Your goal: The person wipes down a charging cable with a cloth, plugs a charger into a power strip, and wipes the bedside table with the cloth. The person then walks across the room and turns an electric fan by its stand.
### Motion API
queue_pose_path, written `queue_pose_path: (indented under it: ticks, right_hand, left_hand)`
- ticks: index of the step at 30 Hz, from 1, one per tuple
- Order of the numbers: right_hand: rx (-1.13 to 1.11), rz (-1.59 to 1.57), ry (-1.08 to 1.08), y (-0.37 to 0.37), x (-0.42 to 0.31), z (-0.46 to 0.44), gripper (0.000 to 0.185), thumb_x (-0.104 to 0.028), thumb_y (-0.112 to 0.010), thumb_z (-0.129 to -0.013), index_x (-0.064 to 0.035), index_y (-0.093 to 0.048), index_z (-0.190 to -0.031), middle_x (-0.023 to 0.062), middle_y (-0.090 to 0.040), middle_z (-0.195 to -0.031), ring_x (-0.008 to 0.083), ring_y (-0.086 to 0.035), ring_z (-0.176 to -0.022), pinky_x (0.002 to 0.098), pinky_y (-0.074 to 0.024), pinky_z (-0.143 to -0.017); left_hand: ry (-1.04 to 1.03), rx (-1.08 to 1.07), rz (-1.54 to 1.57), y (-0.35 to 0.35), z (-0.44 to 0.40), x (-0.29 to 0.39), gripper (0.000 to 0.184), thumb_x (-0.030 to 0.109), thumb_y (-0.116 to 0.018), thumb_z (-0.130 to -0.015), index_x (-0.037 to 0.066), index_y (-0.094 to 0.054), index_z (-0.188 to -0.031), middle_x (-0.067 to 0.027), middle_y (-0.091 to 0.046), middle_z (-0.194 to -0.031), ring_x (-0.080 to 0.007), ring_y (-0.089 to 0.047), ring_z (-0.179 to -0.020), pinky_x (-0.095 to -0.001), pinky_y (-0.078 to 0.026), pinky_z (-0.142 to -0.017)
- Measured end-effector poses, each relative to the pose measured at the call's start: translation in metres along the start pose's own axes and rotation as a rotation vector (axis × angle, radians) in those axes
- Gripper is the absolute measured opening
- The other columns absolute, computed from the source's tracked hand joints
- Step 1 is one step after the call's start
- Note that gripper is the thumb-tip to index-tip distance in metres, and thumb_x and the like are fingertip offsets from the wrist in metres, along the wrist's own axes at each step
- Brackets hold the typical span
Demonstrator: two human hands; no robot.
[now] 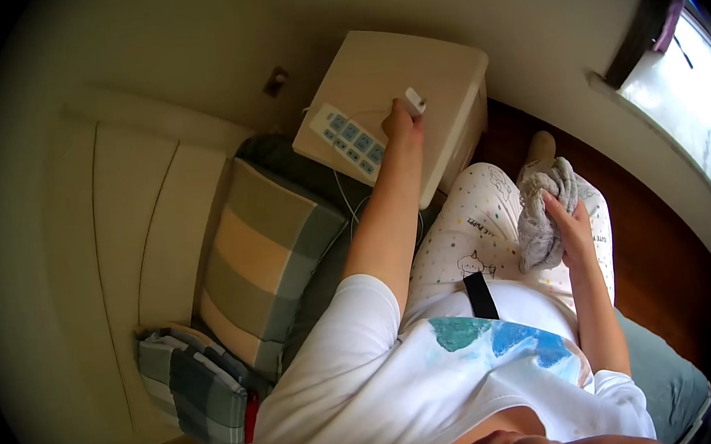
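Observation:
Over the top of the white bedside cabinet (413, 61), my left hand (403, 121) is closed around a small white charger (415, 101). A white power strip with blue sockets (354, 142) lies on the cabinet, just left of that hand. My right hand (573, 228) grips a crumpled grey cloth (537, 226) above my lap, with the thumb on top and the other fingers partly hidden by the fabric. A thin white cable (342, 191) hangs down beside the cabinet.
A striped pillow (264, 252) leans by the pale headboard (138, 234) on the left. Folded checked fabric (191, 383) lies below it. A wall socket (276, 81) is behind the cabinet. The brown floor (662, 248) and a bright window (684, 79) are at right.

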State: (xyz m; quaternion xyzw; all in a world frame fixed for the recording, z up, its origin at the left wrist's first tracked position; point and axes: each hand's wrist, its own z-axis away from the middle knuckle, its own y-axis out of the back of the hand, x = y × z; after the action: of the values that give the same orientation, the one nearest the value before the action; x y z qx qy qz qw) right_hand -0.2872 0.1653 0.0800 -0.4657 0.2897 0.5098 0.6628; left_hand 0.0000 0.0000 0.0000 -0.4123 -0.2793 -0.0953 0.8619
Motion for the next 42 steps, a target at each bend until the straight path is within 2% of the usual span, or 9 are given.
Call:
queue_pose_path:
  ticks: [8,13,16,18,22,30,33,37,42]
  right_hand:
    - [-0.025,-0.002,-0.037,-0.013,0.012,-0.020,0.034,-0.018,-0.062,-0.079,0.0000,-0.050,-0.105,0.0057,-0.059,-0.093,0.0117,-0.056,-0.080,0.0248,-0.0459,-0.071]
    - [-0.044,-0.020,-0.107,-0.021,0.016,-0.027,0.034,-0.018,-0.063,-0.079,0.0003,-0.050,-0.105,0.0059,-0.058,-0.093,0.0120,-0.056,-0.082,0.0245,-0.0453,-0.072]
    - [-0.066,-0.034,-0.170,-0.030,0.018,-0.029,0.034,-0.019,-0.062,-0.079,0.0008,-0.050,-0.104,0.0064,-0.058,-0.093,0.0119,-0.056,-0.081,0.0243,-0.0455,-0.070]
    - [-0.097,0.023,-0.153,-0.039,0.016,-0.028,0.033,-0.019,-0.062,-0.079,0.0012,-0.051,-0.103,0.0067,-0.059,-0.092,0.0116,-0.056,-0.079,0.0245,-0.0457,-0.069]
    - [-0.234,0.079,-0.144,-0.046,0.013,-0.027,0.034,-0.019,-0.061,-0.079,0.0002,-0.049,-0.105,0.0058,-0.058,-0.091,0.0119,-0.057,-0.079,0.0255,-0.0467,-0.070]
    - [-0.938,0.063,-0.255,-0.126,-0.004,0.003,0.056,-0.017,-0.068,-0.071,0.0022,-0.042,-0.117,0.0071,-0.055,-0.102,0.0137,-0.053,-0.090,0.0266,-0.0432,-0.081]
    - [-0.840,-0.220,-0.212,-0.119,-0.027,0.007,0.062,-0.017,-0.068,-0.069,0.0001,-0.038,-0.121,0.0085,-0.055,-0.104,0.0151,-0.053,-0.093,0.0280,-0.0436,-0.081]
    - [-0.698,-0.817,-0.319,-0.086,-0.033,-0.030,0.039,-0.025,-0.051,-0.082,-0.0020,-0.047,-0.114,0.0133,-0.058,-0.099,0.0233,-0.059,-0.084,0.0344,-0.0509,-0.071]
    - [-0.439,-0.787,-0.240,-0.063,-0.019,-0.055,0.035,-0.033,-0.048,-0.085,-0.0049,-0.054,-0.106,0.0107,-0.060,-0.094,0.0208,-0.059,-0.081,0.0340,-0.0505,-0.071]
  left_hand:
    - [-0.134,-0.100,-0.221,0.011,0.067,0.030,0.028,0.009,-0.053,-0.082,0.000,-0.046,-0.108,-0.0078,-0.047,-0.094,-0.0172,-0.047,-0.079,-0.0304,-0.043,-0.063]
    - [-1.335,0.397,-1.280,0.099,0.090,0.086,0.031,0.013,-0.058,-0.081,0.000,-0.046,-0.107,-0.0102,-0.049,-0.102,-0.0181,-0.047,-0.090,-0.0286,-0.041,-0.076]
    - [-0.906,0.388,-1.130,0.132,0.097,0.102,0.030,0.014,-0.056,-0.082,0.002,-0.046,-0.108,-0.0088,-0.053,-0.094,-0.0184,-0.051,-0.084,-0.0301,-0.043,-0.073]
    - [0.005,0.044,-0.544,0.124,0.130,0.108,0.025,0.014,-0.051,-0.084,0.000,-0.050,-0.105,-0.0079,-0.056,-0.088,-0.0189,-0.055,-0.078,-0.0335,-0.045,-0.071]
    - [0.142,-0.368,-0.261,0.094,0.166,0.107,0.018,0.013,-0.050,-0.086,0.002,-0.053,-0.099,-0.0044,-0.056,-0.081,-0.0151,-0.055,-0.073,-0.0305,-0.047,-0.068]
    - [0.098,-0.441,0.072,0.017,0.181,0.090,0.016,0.013,-0.049,-0.086,0.002,-0.053,-0.098,-0.0068,-0.058,-0.086,-0.0165,-0.055,-0.081,-0.0329,-0.046,-0.074]
    - [-0.023,-0.472,-0.231,0.012,0.206,0.078,0.024,0.021,-0.043,-0.090,0.002,-0.049,-0.104,-0.0088,-0.058,-0.092,-0.0173,-0.056,-0.085,-0.0344,-0.045,-0.078]
    - [0.420,-0.696,-0.499,0.054,0.233,0.048,0.030,0.025,-0.040,-0.092,0.002,-0.046,-0.108,-0.0070,-0.057,-0.089,-0.0149,-0.054,-0.082,-0.0302,-0.043,-0.074]
    - [0.334,-0.873,-0.803,0.074,0.253,0.042,0.023,0.018,-0.048,-0.088,0.001,-0.049,-0.104,-0.0040,-0.050,-0.074,-0.0096,-0.045,-0.062,-0.0227,-0.037,-0.055]
